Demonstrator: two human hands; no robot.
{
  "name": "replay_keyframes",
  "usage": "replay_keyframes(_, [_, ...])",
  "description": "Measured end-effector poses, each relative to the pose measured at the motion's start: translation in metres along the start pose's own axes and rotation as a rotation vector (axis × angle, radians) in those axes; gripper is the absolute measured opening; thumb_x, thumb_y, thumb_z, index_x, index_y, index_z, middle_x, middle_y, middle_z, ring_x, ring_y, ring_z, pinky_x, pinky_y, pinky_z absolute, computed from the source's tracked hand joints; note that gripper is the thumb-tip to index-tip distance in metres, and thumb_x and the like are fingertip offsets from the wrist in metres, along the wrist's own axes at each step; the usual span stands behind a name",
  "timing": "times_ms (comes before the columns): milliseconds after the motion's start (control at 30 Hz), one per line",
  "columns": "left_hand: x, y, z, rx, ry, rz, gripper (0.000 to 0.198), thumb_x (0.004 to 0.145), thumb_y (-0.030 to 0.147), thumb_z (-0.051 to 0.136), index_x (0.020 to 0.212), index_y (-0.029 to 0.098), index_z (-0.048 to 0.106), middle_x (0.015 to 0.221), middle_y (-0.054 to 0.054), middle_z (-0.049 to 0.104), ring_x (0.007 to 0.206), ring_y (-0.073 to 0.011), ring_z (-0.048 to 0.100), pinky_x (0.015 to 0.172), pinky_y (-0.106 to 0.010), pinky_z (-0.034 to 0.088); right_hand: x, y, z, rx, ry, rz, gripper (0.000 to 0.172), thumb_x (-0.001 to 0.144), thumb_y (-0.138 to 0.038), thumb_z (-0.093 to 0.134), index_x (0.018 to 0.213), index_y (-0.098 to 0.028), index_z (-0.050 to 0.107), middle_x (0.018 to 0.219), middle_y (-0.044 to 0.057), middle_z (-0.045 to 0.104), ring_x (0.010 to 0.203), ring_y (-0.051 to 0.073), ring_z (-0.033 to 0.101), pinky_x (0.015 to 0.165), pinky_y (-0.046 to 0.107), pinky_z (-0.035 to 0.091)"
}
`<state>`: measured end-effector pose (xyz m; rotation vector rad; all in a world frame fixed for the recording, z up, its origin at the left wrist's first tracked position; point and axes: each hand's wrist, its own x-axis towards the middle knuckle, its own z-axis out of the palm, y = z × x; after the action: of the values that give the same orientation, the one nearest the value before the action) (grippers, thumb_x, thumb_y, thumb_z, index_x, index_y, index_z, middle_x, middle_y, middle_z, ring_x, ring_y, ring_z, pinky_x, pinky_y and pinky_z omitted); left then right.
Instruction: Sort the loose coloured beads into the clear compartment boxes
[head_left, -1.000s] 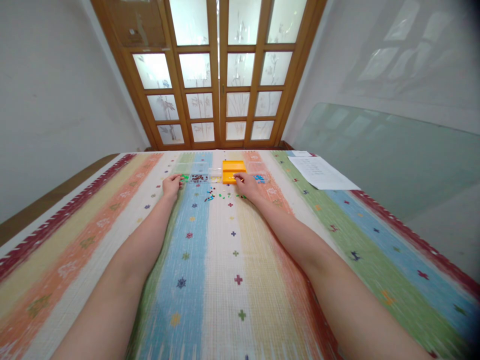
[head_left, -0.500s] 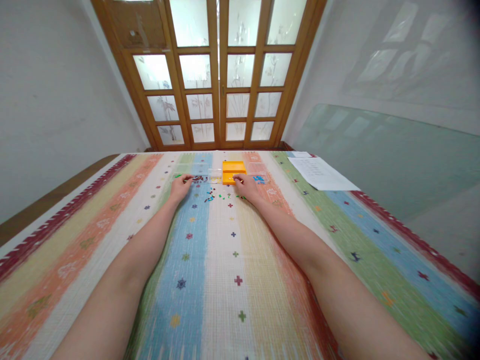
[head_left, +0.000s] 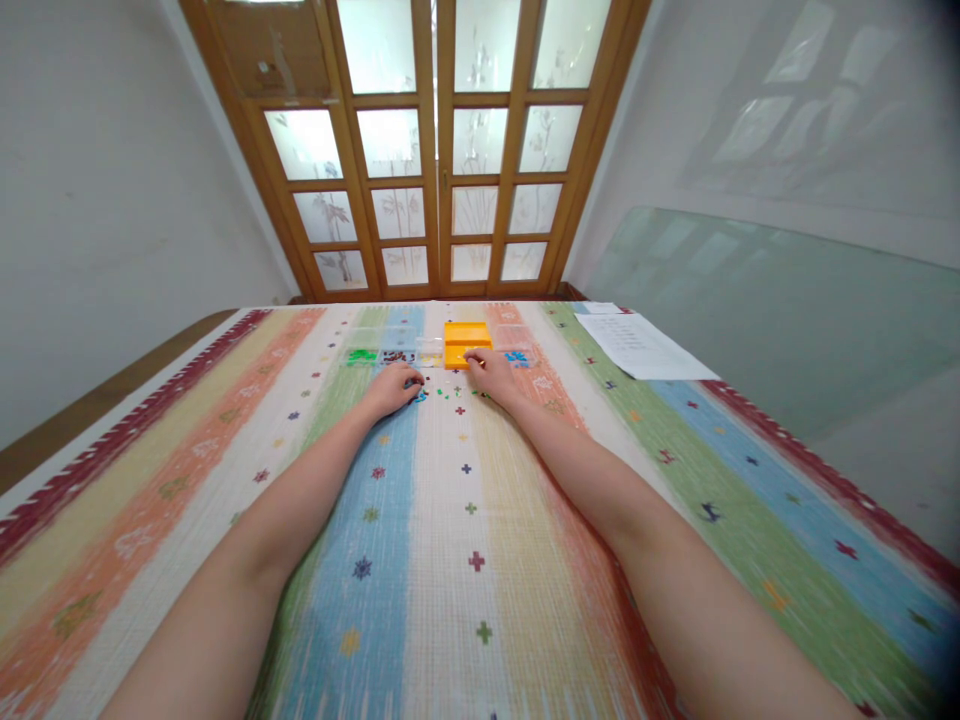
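Both my arms reach far across a striped cloth-covered table (head_left: 450, 540). My left hand (head_left: 391, 390) rests with fingers curled by a scatter of small coloured pieces (head_left: 439, 390); what it holds, if anything, is too small to see. My right hand (head_left: 489, 371) pinches at the front edge of an orange tray (head_left: 465, 338). Clear compartments sit in a row beside the tray, one with green pieces (head_left: 362, 355), one with dark pieces (head_left: 397, 356), one with blue pieces (head_left: 516, 356).
A white printed sheet (head_left: 637, 345) lies at the table's far right. A glass pane (head_left: 787, 320) leans on the right wall. Wooden glazed doors (head_left: 442, 150) stand behind the table. A dark red border marks the cloth's left and right edges.
My left hand has moved right and toward me, from the green-piece compartment to the scattered pieces. My right hand has stayed by the orange tray.
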<state>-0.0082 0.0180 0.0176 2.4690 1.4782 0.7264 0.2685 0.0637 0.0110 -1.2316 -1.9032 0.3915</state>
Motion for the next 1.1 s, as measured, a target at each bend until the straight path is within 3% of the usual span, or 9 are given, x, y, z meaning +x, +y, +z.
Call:
replay_keyframes(433, [-0.001, 0.017, 0.007, 0.073, 0.026, -0.033, 0.014, 0.09, 0.024, 0.064, 0.091, 0.021, 0.077, 0.1, -0.008, 0.071, 0.1, -0.0248, 0.064, 0.094, -0.037, 0.049, -0.003, -0.001, 0.003, -0.084, -0.042, -0.105, 0.025, 0.095, -0.013, 0.058, 0.105, -0.019, 0.08, 0.11, 0.009, 0.079, 0.101, 0.023, 0.07, 0.093, 0.035, 0.053])
replay_keyframes(667, [0.0, 0.012, 0.011, 0.063, 0.05, -0.026, 0.011, 0.088, 0.023, 0.066, 0.088, 0.021, 0.076, 0.097, -0.008, 0.071, 0.096, -0.0248, 0.064, 0.09, -0.036, 0.049, -0.007, -0.011, 0.005, -0.131, -0.156, -0.304, 0.021, 0.098, -0.016, 0.06, 0.106, -0.02, 0.079, 0.108, 0.01, 0.077, 0.104, 0.024, 0.067, 0.096, 0.036, 0.049])
replay_keyframes(900, [0.001, 0.006, 0.009, -0.018, 0.158, -0.136, 0.012, 0.09, 0.026, 0.064, 0.091, 0.02, 0.075, 0.091, -0.007, 0.074, 0.085, -0.0234, 0.065, 0.082, -0.034, 0.049, -0.015, -0.031, 0.014, -0.197, -0.357, -0.62, 0.027, 0.102, -0.023, 0.06, 0.124, -0.021, 0.076, 0.121, 0.012, 0.073, 0.114, 0.026, 0.062, 0.104, 0.042, 0.046])
replay_keyframes(1100, [0.001, 0.003, 0.007, -0.089, 0.246, -0.209, 0.009, 0.088, 0.021, 0.063, 0.09, 0.02, 0.071, 0.085, -0.004, 0.073, 0.077, -0.0203, 0.064, 0.075, -0.032, 0.047, -0.02, -0.035, 0.017, -0.211, -0.407, -0.668, 0.028, 0.105, -0.03, 0.059, 0.128, -0.026, 0.075, 0.128, 0.011, 0.07, 0.12, 0.026, 0.061, 0.107, 0.043, 0.046])
